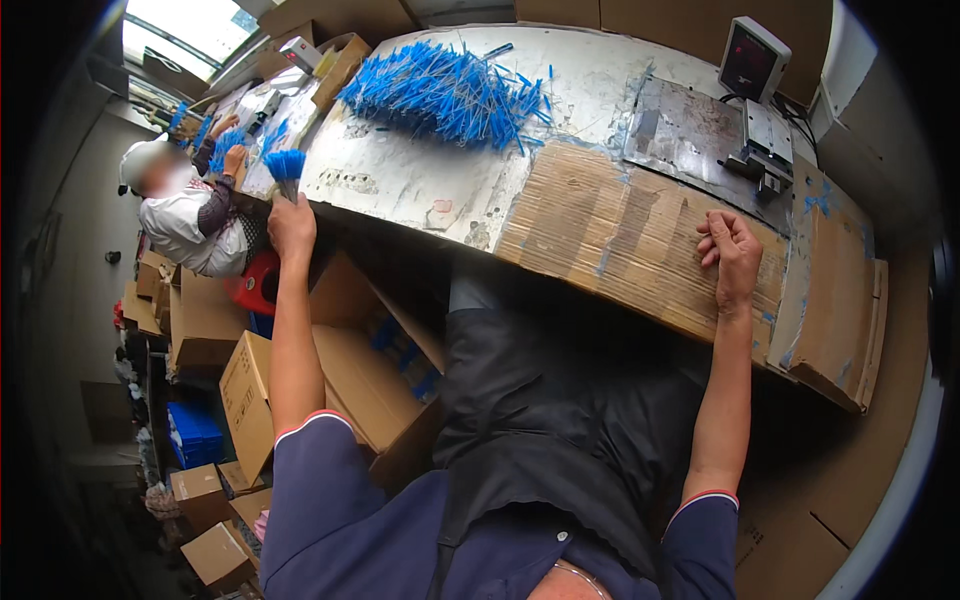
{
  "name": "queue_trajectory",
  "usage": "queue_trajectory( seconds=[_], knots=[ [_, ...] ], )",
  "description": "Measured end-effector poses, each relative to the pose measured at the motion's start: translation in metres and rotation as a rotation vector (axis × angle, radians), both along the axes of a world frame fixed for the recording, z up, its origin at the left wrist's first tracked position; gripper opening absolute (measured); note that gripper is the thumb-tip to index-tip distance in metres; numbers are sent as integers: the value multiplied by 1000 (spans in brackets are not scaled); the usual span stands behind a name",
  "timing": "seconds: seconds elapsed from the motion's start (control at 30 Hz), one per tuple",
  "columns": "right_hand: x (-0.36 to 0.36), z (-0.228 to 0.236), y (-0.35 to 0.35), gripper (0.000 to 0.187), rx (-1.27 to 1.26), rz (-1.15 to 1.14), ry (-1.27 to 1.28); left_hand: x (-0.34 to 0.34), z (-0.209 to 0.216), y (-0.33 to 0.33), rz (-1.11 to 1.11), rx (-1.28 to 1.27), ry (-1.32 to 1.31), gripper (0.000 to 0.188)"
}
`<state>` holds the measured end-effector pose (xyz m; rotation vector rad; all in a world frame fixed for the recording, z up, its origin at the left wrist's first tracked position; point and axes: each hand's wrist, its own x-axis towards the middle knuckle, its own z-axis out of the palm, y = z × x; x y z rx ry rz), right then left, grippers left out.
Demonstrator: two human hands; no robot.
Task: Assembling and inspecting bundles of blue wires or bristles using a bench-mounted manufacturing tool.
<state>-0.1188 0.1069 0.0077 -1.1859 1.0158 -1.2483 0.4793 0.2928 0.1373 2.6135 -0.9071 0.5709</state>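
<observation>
At the left end of the worktable, my left hand (pixel 292 226) is closed round a bundle of thin sticks with blue ends (pixel 285 168). The blue ends stick up above the fist, held out past the table's near edge. Over the brown cardboard sheet (pixel 580 210) on the right, my right hand (pixel 732 250) hangs with loosely bent fingers a little apart. Nothing shows in it. A large heap of similar blue-ended thin sticks (pixel 430 95) lies on the far side of the white table (pixel 400 185), between my hands.
A metal device (pixel 765 145) on a plate and a display box (pixel 752 60) stand at the far right. A co-worker (pixel 185 205) sits at the left, hands near more blue pieces. Open cardboard boxes (pixel 360 375) and a blue bin (pixel 195 435) stand below left.
</observation>
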Motion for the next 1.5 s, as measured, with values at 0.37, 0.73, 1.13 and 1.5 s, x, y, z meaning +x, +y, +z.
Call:
queue_trajectory(
  seconds=[0.37,0.73,1.13,1.5],
  knots=[
    [5,1,-1,18,-22,-26,74,48,8,6,9,-199,-50,42],
    [4,-3,-2,16,-31,-40,106,59,31,4,75,-109,-263,46],
    [1,-5,-1,15,-35,-63,131,81,40,0,18,-458,-144,50],
    [7,-2,-1,14,-28,-96,179,69,52,-17,22,-36,-199,50]
  ],
)
